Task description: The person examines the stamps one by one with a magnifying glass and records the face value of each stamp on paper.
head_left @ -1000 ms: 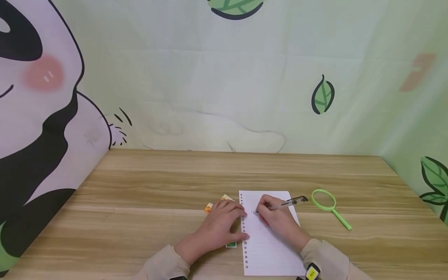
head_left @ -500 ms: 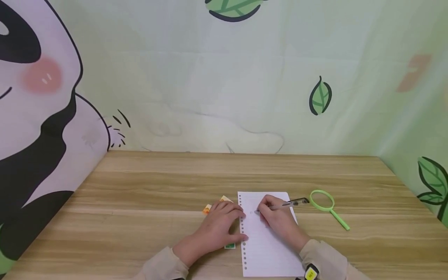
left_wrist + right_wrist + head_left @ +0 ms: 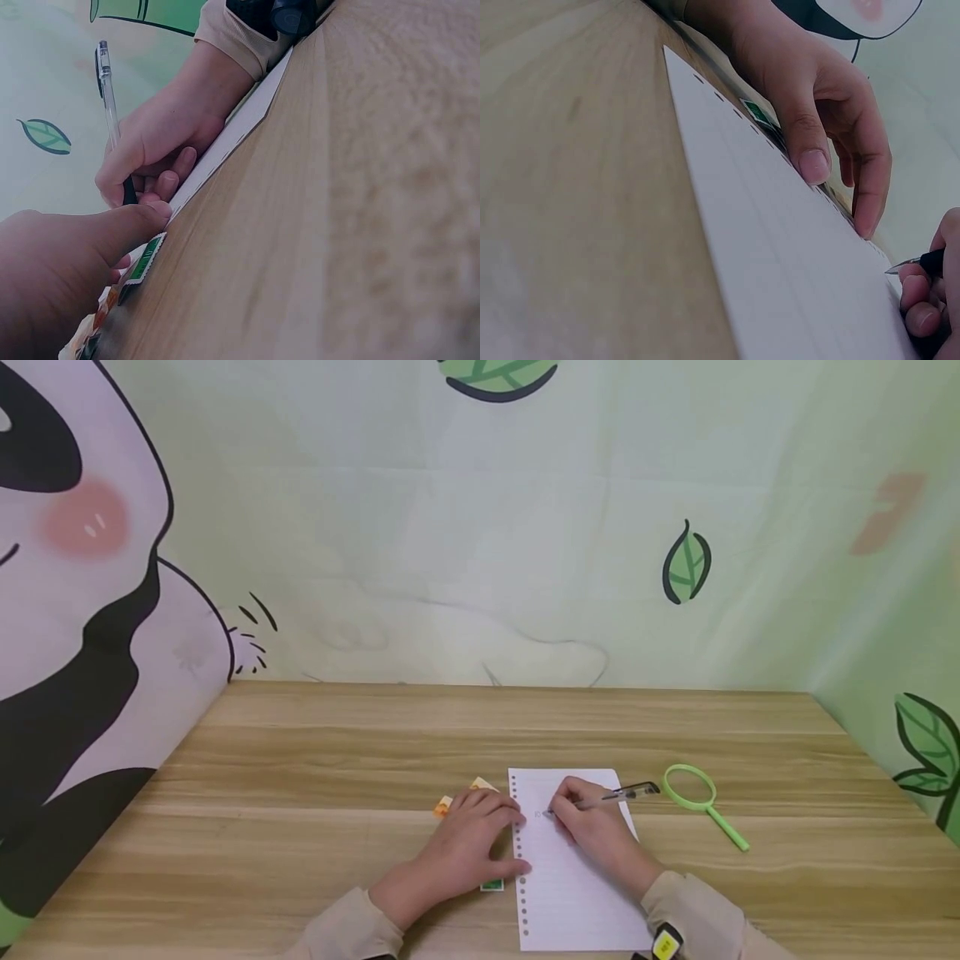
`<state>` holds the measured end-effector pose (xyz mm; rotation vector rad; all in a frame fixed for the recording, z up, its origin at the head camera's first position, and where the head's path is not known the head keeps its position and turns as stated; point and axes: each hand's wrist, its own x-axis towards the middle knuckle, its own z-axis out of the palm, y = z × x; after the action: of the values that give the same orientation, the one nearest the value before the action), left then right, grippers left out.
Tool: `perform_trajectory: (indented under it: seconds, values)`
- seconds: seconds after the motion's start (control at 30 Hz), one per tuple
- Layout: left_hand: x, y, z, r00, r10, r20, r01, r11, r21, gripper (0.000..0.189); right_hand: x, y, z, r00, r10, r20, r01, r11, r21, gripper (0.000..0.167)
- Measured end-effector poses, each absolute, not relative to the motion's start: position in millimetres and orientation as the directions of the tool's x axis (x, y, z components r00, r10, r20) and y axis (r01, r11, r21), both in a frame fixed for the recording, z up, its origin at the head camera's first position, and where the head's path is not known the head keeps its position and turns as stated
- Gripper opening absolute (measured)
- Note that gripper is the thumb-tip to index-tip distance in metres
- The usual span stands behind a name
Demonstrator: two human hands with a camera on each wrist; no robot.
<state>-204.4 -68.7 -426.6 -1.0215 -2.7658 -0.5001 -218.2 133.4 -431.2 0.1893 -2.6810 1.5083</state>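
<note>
A lined, hole-punched sheet of paper (image 3: 573, 893) lies on the wooden table. My right hand (image 3: 596, 831) grips a clear gel pen (image 3: 633, 792) with a black clip, its tip at the paper beside small faint marks (image 3: 537, 815) near the upper left. With thumb and fingertips, my left hand (image 3: 468, 843) rests along the punched edge of the sheet. Partly hidden beneath that hand are small printed pieces like postage stamps: an orange one (image 3: 442, 807) by the fingers and a green one (image 3: 144, 259) with a scalloped white border by the thumb.
A green magnifying glass (image 3: 708, 808) lies on the table (image 3: 337, 735) just right of the paper. Behind the table hangs a pale green backdrop (image 3: 375, 527) printed with leaves and a panda.
Small marks on the paper beside the pen tip have grown slightly. The right hand shifts very little with the pen; the left hand stays in place. The head view drifts slightly.
</note>
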Motion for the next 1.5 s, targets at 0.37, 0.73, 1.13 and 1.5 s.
perform_trajectory:
  seconds: [0.37, 0.73, 1.13, 1.5]
  values:
    - [-204.4, -68.2, -428.6, -0.750, 0.600, 0.279, 0.659, 0.710, 0.248, 0.045, -216.5, 134.1, -430.3, -0.994, -0.060, 0.093, -0.110, 0.468, -0.877, 0.015]
    - [-203.6, -67.5, -426.6, -0.752, 0.598, 0.275, 0.657, 0.708, 0.259, 0.045, -216.6, 134.9, -428.4, -0.995, -0.066, 0.078, -0.100, 0.464, -0.880, 0.016]
    - [-202.8, -66.9, -426.3, -0.752, 0.602, 0.268, 0.658, 0.707, 0.260, 0.045, -217.5, 135.3, -431.5, -0.993, -0.051, 0.105, -0.116, 0.508, -0.854, 0.018]
    - [-204.7, -67.8, -427.9, -0.752, 0.601, 0.271, 0.658, 0.708, 0.257, 0.048, -218.0, 133.4, -428.6, -0.994, -0.046, 0.096, -0.106, 0.495, -0.862, 0.019]
